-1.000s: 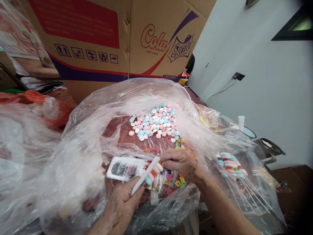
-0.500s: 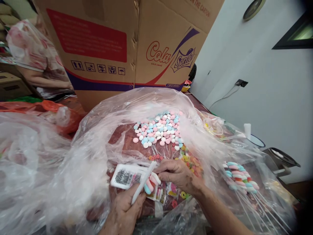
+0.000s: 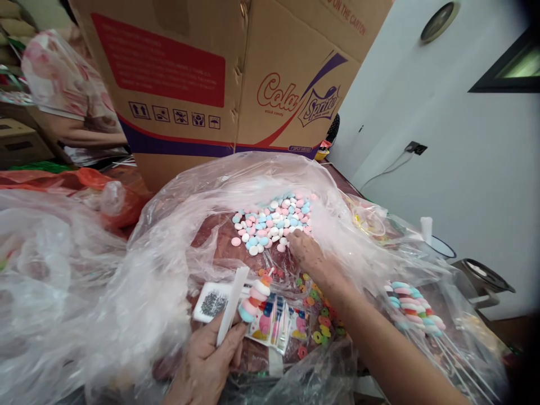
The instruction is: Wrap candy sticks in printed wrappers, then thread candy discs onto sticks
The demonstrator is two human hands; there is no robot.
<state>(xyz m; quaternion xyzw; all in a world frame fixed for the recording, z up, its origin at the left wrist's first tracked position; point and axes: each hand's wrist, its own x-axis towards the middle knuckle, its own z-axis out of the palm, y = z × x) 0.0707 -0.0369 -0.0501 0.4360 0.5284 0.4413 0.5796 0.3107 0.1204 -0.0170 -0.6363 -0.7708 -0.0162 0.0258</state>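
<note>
My left hand (image 3: pixel 211 354) is closed around a white flat strip (image 3: pixel 233 304) and a skewer of candy (image 3: pixel 255 301). Pink, white, blue and orange pieces are stacked on that skewer, its thin tip poking out on top. Farther forward, my right hand (image 3: pixel 307 252) touches the near right edge of a pile of pastel marshmallows (image 3: pixel 274 222). Its fingers are bent together, and their tips are partly hidden. Small gummy rings (image 3: pixel 323 320) lie below the right forearm. Printed candy packets (image 3: pixel 270 323) and a white labelled pack (image 3: pixel 211 302) lie beside the left hand.
Crumpled clear plastic sheeting (image 3: pixel 160 270) surrounds the candy. A large carton (image 3: pixel 185 73) stands behind it. Finished-looking candy skewers (image 3: pixel 415 306) lie on the right. At the far left is another person (image 3: pixel 67 90), with an orange bag (image 3: pixel 101 185) nearer.
My right hand has left the skewer and moved forward to the marshmallow pile. The skewer now stands more upright in my left hand, with an orange piece showing at its top.
</note>
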